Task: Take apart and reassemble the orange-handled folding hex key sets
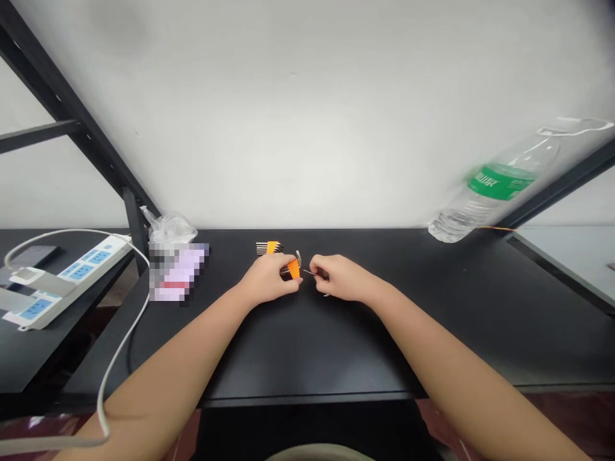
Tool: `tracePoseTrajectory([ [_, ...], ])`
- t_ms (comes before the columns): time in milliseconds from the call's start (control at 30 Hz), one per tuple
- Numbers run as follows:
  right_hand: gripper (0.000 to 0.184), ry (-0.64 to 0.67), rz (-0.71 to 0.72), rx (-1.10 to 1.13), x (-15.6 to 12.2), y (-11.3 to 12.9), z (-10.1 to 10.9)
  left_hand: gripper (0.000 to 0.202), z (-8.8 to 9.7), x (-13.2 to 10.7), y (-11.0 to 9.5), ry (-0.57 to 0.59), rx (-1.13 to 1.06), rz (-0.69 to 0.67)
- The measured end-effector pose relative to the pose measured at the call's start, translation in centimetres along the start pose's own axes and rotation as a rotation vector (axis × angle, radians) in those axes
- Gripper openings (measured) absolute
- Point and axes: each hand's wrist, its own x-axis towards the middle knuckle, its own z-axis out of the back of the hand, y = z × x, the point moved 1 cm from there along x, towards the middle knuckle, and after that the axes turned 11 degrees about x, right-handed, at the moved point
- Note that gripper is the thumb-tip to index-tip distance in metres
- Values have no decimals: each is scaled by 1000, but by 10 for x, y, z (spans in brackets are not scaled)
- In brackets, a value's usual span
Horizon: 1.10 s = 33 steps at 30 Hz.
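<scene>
My left hand (273, 278) is closed around an orange hex key holder (293, 269), with a few bent metal keys showing at its upper edge. In my right hand (342, 276) is a thin metal hex key (310, 273), pinched between thumb and fingers, its tip pointing at the holder with a small gap between them. Just behind my left hand lies a second orange holder (273, 247) with several hex keys in it, their straight ends pointing left. A small metal end shows below my right fingers; I cannot tell whether it belongs to the same key.
On the black table (307, 346), a clear plastic bag (172, 228) and a blurred pinkish item (185, 272) lie at left. A large plastic bottle (500, 181) stands at right. A white power strip (72, 282) with a white cable (122, 342) is at far left, the cable running near my left forearm.
</scene>
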Motion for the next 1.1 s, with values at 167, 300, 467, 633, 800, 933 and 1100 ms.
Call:
tracePoseTrajectory([
  [167, 9, -20, 43, 44, 2, -2, -3, 18, 0, 0, 0, 1, 0, -6],
  [300, 9, -45, 85, 53, 2, -5, -4, 18, 0, 0, 0, -4, 13, -20],
  [467, 12, -55, 98, 79, 1, -6, -1, 19, 0, -1, 0, 1, 33, -43],
  [633, 16, -68, 123, 37, 1, 0, -1, 19, 0, -2, -1, 0, 69, -50],
  [800, 18, -97, 154, 48, 3, 7, -5, 21, -1, -3, -1, 20, 86, -58],
  [933, 12, -204, 103, 173, 7, 7, -14, 19, -2, -2, -1, 2, 87, -65],
  [1100, 14, -310, 37, 372, 14, 10, -30, 19, -2, -1, -2, -42, 81, -57],
])
